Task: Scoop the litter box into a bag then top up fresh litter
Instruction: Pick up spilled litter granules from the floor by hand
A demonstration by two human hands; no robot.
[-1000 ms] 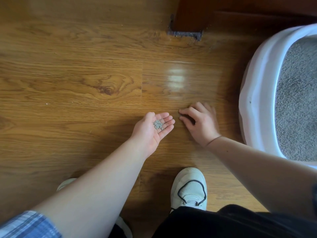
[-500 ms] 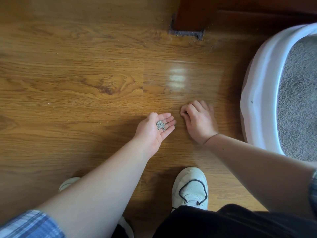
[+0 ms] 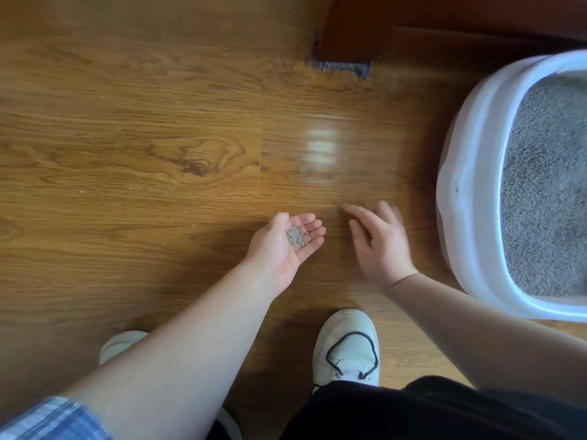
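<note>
Near litter box (image 3: 470,173), dark furniture leg (image 3: 352,27).

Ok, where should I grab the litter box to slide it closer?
On the litter box, grip the broad white rim along its left side, coming from the left with the free right hand. The lip looks to overhang the wall, giving the fingers a ledge. The left hand is cupping litter granules.
</note>
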